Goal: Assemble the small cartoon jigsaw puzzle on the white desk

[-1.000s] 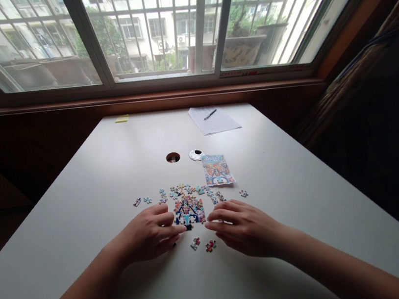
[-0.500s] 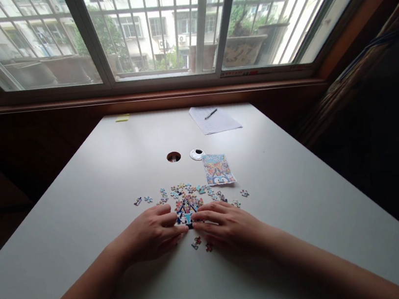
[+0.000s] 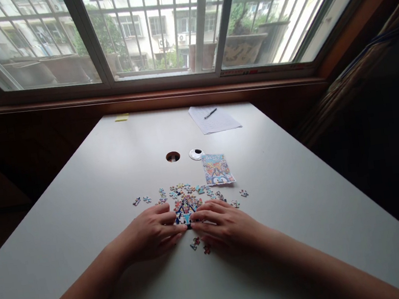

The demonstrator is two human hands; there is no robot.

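- Head view, near to far: both forearms run in from the bottom corners and converge at mid-tabletop (image 3: 78, 186).
- Nearest bits: two loose pieces (image 3: 199, 246) lie just in front of the fingertips, between the two hands and slightly toward the right one.
- left hand (image 3: 152, 233): palm down, fingers loosely curled, tips pressed at the left edge of the assembled puzzle patch (image 3: 186, 208). Not gripping anything that I can see.
- right hand (image 3: 222, 223): palm down, fingers extended flat and pointing left, lying on the near right part of the patch. I can't tell if a piece sits under the fingertips; they hide it.
- The fingertips of both hands almost meet at the patch's near edge, so the patch lies straight ahead of the gap between them and reaches away toward the window. Neither hand is clearly closer; the right covers more of it.
- Patch looks roughly square, with no obvious long axis. Its near edge is hidden by fingers.
- Just beyond the patch: a scatter of loose pieces (image 3: 175, 191) in a left-right band, with stragglers off to the left (image 3: 137, 201) and right (image 3: 243, 193).
- Farther right: reference picture card (image 3: 217, 169), long axis pointing away from me.
- Beyond that: cable hole (image 3: 173, 156) with its cap (image 3: 196, 154) beside it.
- Far edge: paper sheet (image 3: 213, 120) with a pen (image 3: 210, 114) on it, yellow sticky note (image 3: 121, 118), then the window (image 3: 152, 27).
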